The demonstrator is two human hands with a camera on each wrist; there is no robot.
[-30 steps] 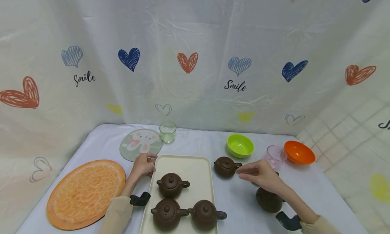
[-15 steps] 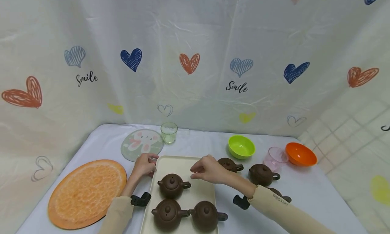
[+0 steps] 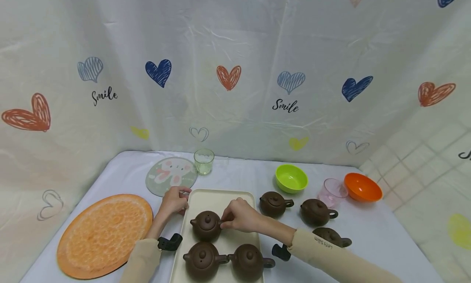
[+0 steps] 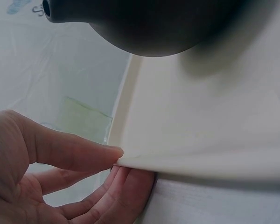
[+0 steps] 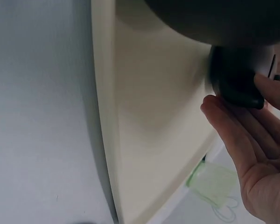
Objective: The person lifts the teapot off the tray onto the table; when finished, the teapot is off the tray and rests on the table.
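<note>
1. The right hand [image 3: 239, 219] reaches across the cream tray [image 3: 235, 199], its fingers curled about the handle of the rear teapot [image 3: 206, 225]; in the right wrist view the fingertips [image 5: 228, 121] meet the dark handle, though how firm the hold is remains unclear.
2. That rear teapot stands upright on the tray, just left of the right hand and right of the left hand [image 3: 174, 201].
3. The left hand pinches the tray's far left corner, thumb on the rim and fingers beneath.
4. Two more teapots [image 3: 202, 260] stand at the tray's near end.
5. Three teapots [image 3: 316, 211] rest on the table right of the tray, near a green bowl [image 3: 290, 178].
</note>
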